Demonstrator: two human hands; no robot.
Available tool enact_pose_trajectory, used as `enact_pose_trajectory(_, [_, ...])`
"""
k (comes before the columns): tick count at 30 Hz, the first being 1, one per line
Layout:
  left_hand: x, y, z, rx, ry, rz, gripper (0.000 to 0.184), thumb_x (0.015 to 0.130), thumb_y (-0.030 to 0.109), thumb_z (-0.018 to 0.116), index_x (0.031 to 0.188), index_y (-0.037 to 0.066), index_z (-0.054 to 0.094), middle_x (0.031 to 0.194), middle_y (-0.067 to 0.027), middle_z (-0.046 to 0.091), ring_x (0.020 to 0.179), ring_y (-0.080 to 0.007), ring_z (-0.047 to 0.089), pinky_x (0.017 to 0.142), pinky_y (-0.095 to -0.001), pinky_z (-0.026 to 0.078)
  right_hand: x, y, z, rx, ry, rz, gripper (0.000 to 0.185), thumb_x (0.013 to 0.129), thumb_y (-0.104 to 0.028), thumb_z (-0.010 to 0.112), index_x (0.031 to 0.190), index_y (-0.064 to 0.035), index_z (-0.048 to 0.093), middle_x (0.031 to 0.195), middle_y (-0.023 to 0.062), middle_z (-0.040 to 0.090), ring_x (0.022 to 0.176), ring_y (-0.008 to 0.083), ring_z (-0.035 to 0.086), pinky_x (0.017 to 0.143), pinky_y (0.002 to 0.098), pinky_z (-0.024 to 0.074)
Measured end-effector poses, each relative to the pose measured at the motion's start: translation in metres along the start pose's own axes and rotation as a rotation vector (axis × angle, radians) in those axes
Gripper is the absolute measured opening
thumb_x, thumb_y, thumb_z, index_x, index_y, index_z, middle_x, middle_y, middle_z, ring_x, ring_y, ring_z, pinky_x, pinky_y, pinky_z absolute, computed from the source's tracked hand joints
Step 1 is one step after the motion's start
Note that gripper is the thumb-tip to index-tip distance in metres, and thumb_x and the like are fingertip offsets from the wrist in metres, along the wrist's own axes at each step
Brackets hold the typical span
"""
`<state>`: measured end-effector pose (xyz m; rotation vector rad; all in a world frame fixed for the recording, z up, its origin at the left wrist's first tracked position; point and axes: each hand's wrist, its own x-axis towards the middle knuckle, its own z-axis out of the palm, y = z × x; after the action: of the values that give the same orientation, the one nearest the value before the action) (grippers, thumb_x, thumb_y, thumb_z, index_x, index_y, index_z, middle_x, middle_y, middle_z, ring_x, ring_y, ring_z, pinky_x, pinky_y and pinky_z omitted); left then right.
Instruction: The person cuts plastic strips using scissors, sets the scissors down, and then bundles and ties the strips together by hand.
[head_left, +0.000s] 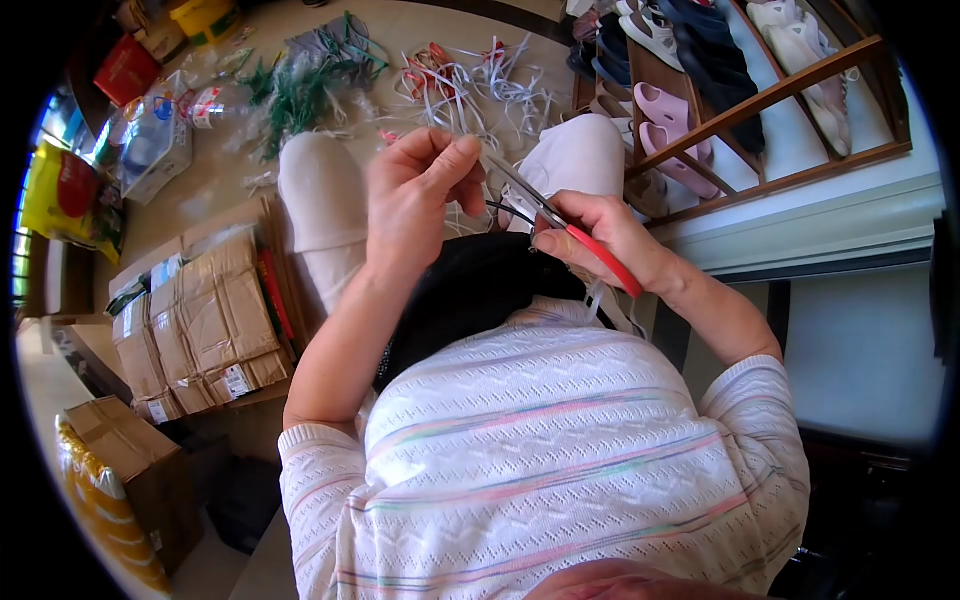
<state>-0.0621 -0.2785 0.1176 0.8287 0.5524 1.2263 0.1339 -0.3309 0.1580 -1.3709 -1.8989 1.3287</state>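
My right hand [605, 235] is closed around a pair of scissors [608, 262] with red handles, the metal blades pointing up and left. The blade tips come close to the fingertips of my left hand [420, 185], which is raised with thumb and forefinger pinched together. Whatever lies in that pinch is too small to make out. Between the hands curves a thin dark cord [510, 208]; where its ends go is hidden. A black cloth [470, 285] lies across my lap, below both hands. Near my right wrist hangs a narrow whitish strip [597, 300].
Tangled white and red strips [465, 85] and green strings [300, 90] lie on the floor ahead. Flattened cardboard boxes [215, 320] stand at my left. A wooden shoe rack [770, 95] with several pairs, including pink clogs [668, 140], is on the right.
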Motion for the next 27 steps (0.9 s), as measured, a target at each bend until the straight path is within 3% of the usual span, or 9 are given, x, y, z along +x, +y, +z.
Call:
enact_pose_trajectory(6, [-0.003,0.004,0.004,0.209,0.044,0.138,0.011,0.083,0.010,0.059,0.077,0.001,0.057,0.066,-0.0057,0.058,0.050,-0.0106,0.051,0.045,-0.0207,0.041,0.004,-0.010,0.003,0.039,-0.002,-0.021,0.027,0.082,-0.025,0.062,0.081,0.0004,0.053,0.064,0.0002,0.047,0.062,0.0052,0.040,0.056,0.0218,0.0372])
enact_pose_trajectory(18, [-0.004,0.006,0.003,0.021,-0.048,-0.052,0.010,0.081,0.009,0.060,0.077,0.001,0.056,0.063,-0.0043,0.055,0.048,-0.0100,0.049,0.043,-0.0192,0.038,0.001,-0.012,-0.003,0.200,-0.101,0.163,0.033,0.083,-0.034,0.058,0.084,-0.0016,0.051,0.063,-0.0020,0.045,0.060,0.0042,0.039,0.054,0.0198,0.0363])
enact_pose_trajectory(27, [-0.002,0.003,0.002,-0.010,-0.083,-0.087,0.010,0.081,0.010,0.061,0.076,0.001,0.057,0.062,-0.0047,0.055,0.044,-0.0104,0.048,0.039,-0.0191,0.037,0.006,-0.002,-0.002,0.037,-0.028,-0.009,0.034,0.083,-0.034,0.059,0.081,-0.0011,0.052,0.063,-0.0022,0.046,0.058,0.0051,0.040,0.052,0.0213,0.0362])
